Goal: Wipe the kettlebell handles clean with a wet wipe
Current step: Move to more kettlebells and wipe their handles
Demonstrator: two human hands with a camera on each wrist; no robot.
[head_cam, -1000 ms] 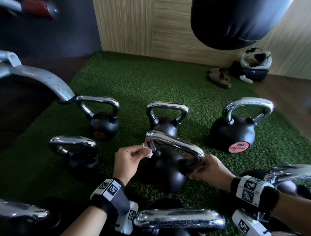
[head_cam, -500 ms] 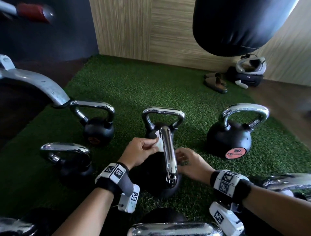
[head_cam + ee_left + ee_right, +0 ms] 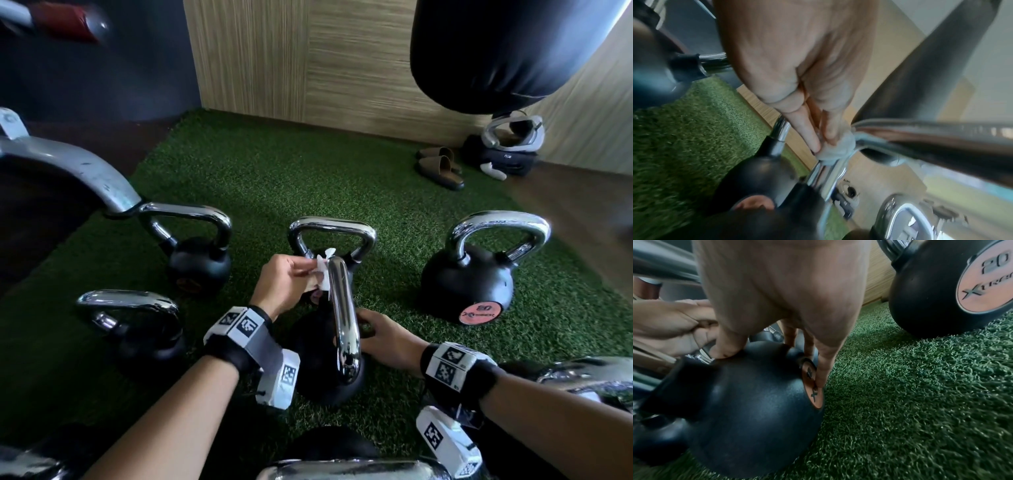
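A black kettlebell (image 3: 322,373) stands on the green turf in the middle, its chrome handle (image 3: 342,308) running away from me. My left hand (image 3: 313,274) pinches a white wet wipe (image 3: 322,274) against the far end of that handle. In the left wrist view the fingertips (image 3: 816,146) squeeze the bunched wipe (image 3: 836,151) onto the chrome bend. My right hand (image 3: 368,329) holds the kettlebell's ball from the right. Its thumb sits on top and its fingers (image 3: 820,378) lie against the orange label (image 3: 812,386).
Several more chrome-handled kettlebells ring the spot: back left (image 3: 200,263), back middle (image 3: 330,233), a larger one marked 20 on the right (image 3: 469,284), one on the left (image 3: 147,329), others near my arms. A punch bag (image 3: 513,51) hangs above. Sandals (image 3: 440,168) lie behind.
The kettlebell has turned so its handle points away from me. My right hand has left the handle's near end for the ball. The left hand still pinches the wipe on the handle.
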